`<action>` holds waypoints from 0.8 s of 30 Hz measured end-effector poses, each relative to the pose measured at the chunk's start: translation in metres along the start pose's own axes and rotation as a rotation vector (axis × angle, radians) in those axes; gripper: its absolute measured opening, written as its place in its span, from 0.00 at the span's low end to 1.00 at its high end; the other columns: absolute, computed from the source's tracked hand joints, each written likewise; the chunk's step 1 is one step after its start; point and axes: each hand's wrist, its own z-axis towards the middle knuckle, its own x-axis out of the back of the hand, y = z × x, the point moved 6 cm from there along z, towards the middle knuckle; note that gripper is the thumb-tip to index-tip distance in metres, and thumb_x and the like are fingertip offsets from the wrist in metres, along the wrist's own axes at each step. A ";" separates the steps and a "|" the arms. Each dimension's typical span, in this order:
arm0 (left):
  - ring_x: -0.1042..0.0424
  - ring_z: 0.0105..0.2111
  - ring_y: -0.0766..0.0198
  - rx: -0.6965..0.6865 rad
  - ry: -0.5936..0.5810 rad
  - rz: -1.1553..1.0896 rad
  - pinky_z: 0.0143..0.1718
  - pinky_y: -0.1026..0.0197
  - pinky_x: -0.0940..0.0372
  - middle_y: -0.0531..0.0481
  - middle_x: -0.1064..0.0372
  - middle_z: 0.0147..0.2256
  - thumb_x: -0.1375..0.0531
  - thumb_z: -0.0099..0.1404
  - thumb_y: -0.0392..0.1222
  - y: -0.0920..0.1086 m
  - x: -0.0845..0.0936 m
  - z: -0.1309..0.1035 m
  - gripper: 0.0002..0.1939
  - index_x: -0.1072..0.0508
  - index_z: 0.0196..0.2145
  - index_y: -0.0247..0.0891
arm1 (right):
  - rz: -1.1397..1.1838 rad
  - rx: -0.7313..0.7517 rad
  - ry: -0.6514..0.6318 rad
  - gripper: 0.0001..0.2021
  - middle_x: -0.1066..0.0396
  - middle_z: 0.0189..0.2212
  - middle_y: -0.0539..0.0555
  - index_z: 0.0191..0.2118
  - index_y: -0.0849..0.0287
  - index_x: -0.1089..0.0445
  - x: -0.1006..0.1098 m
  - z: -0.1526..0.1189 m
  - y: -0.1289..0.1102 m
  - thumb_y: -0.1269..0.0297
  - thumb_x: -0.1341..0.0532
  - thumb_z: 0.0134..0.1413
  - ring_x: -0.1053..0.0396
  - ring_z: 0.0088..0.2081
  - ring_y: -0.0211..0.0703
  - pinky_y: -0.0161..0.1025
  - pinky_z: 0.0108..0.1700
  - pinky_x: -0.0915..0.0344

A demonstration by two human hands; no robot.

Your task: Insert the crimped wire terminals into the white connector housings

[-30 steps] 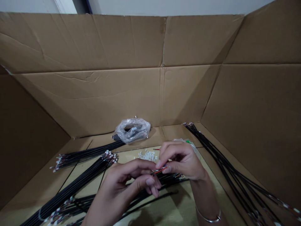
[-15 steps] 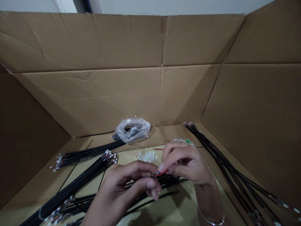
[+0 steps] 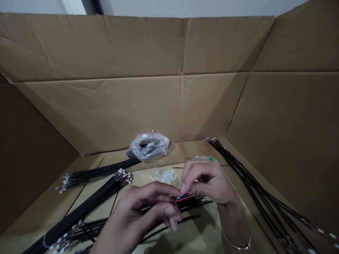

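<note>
A slim, silvery metal bangle (image 3: 235, 246) circles the wrist below the right hand (image 3: 209, 181), its band smooth and shiny, with a small rounded knob (image 3: 248, 244) on the outer side. The left hand (image 3: 148, 208) is bare, its thumbnail (image 3: 170, 211) short and rounded.

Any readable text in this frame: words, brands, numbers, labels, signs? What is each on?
No text can be read.
Pale label on the clear plastic bag: too small and blurred.
Green mark beyond the right hand: too small to tell if it bears text.
</note>
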 end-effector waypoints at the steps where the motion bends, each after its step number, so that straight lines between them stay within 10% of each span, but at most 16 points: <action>1: 0.20 0.26 0.66 0.003 0.000 -0.011 0.31 0.70 0.28 0.52 0.18 0.28 0.34 0.67 0.42 0.000 -0.001 0.000 0.05 0.18 0.40 0.44 | 0.007 0.004 0.000 0.07 0.26 0.24 0.50 0.34 0.55 0.18 0.000 0.000 0.001 0.59 0.31 0.62 0.32 0.26 0.37 0.34 0.29 0.37; 24: 0.20 0.25 0.69 -0.068 0.050 -0.118 0.31 0.72 0.27 0.54 0.18 0.27 0.34 0.68 0.38 -0.002 0.000 -0.001 0.09 0.23 0.46 0.44 | 0.167 -0.088 0.047 0.01 0.26 0.26 0.48 0.36 0.55 0.19 -0.001 -0.002 0.013 0.67 0.28 0.58 0.35 0.25 0.32 0.29 0.25 0.41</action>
